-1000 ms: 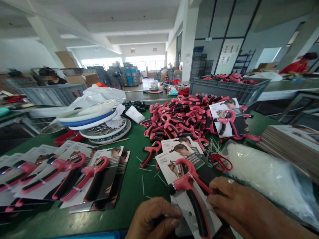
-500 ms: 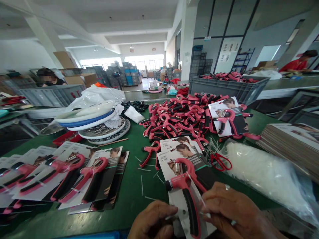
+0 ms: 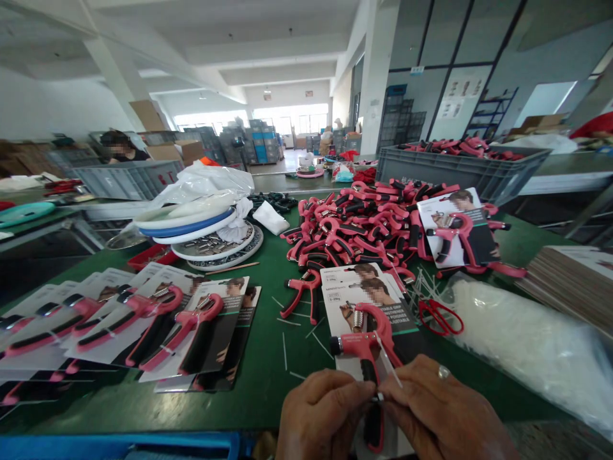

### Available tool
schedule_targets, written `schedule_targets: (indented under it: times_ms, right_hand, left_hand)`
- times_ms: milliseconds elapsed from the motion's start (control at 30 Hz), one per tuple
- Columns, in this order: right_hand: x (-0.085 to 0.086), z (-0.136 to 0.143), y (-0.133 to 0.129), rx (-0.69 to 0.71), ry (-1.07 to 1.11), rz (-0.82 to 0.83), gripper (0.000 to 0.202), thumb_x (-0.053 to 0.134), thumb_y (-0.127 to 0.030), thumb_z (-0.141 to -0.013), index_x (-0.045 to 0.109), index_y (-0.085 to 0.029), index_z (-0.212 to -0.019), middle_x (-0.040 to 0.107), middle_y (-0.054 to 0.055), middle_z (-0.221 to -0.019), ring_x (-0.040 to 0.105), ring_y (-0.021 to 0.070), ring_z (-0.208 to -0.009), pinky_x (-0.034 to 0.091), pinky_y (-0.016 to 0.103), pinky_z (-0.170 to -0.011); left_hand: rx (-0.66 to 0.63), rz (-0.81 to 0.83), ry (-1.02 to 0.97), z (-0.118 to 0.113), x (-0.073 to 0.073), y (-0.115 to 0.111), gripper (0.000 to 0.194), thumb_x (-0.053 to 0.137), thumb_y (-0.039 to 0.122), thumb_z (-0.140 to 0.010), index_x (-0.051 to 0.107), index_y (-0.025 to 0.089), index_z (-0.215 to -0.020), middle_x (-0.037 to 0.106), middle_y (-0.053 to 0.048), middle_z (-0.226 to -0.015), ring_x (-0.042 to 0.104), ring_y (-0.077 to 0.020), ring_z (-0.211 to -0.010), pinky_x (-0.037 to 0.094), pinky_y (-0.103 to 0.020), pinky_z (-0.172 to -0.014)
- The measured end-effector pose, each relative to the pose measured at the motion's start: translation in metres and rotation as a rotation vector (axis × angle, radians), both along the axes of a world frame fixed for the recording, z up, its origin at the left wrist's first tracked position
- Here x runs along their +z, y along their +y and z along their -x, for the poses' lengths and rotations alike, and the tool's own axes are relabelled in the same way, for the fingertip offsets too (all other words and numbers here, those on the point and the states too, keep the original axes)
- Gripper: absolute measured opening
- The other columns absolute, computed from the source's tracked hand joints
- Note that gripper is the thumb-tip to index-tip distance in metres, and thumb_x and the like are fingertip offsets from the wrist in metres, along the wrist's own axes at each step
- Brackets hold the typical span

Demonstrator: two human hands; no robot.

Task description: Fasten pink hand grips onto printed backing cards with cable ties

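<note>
A pink and black hand grip strengthener [image 3: 368,364] lies on its printed card [image 3: 335,313] in front of me, at the near edge of the green table. Across its black handle, a white cable tie [image 3: 389,363] runs up from between my fingers. My left hand [image 3: 325,412] pinches the tie at the left of the handle. My right hand [image 3: 438,406], with a ring on one finger, is closed on the tie at the right, and the fingertips of both hands nearly meet over the handle. The card's lower part is hidden behind the hands.
Carded grips [image 3: 158,326] overlap at the left. Behind the work lies a heap of loose pink grips [image 3: 354,223]. Red scissors [image 3: 440,317] and a plastic bag of white ties [image 3: 522,351] are at the right, beside a stack of cards [image 3: 565,281]. A person [image 3: 122,150] sits far left.
My hands have come together over the handle, the left one moving right. The tie's two sides now meet above the handle. The view has shifted slightly left.
</note>
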State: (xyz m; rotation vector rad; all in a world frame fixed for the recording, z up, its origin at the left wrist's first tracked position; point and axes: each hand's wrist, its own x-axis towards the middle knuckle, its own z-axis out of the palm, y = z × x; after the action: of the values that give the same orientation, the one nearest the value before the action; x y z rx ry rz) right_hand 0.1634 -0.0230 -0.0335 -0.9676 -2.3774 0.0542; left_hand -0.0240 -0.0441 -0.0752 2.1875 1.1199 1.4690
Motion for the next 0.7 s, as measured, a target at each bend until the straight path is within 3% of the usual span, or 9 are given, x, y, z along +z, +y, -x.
schedule_targets:
  times_ms: [267,700]
  right_hand:
    - [-0.0019,-0.0021,-0.0003,-0.013,-0.011,-0.031,0.022,0.041,-0.016,-0.088,0.061,-0.023,-0.09,0.068,0.002,-0.08,0.062,0.0158,-0.071,0.049,0.026,-0.064]
    - [-0.0096,-0.0067,-0.0007,-0.039,-0.039,-0.08,0.022,0.042,-0.014,-0.087,0.06,-0.023,-0.095,0.069,0.001,-0.087,0.063,0.0176,-0.077,0.05,0.03,-0.072]
  left_hand:
    - [0.029,-0.072,0.075,0.0012,0.0017,0.0014,0.025,0.06,0.009,-0.079,0.062,0.019,-0.102,0.068,-0.005,-0.079,0.064,-0.0121,-0.066,0.052,-0.018,-0.059]
    - [0.066,-0.028,0.056,-0.003,0.0018,0.0013,0.021,0.055,0.011,-0.082,0.062,0.021,-0.099,0.064,-0.003,-0.076,0.061,-0.0103,-0.063,0.05,-0.016,-0.056]
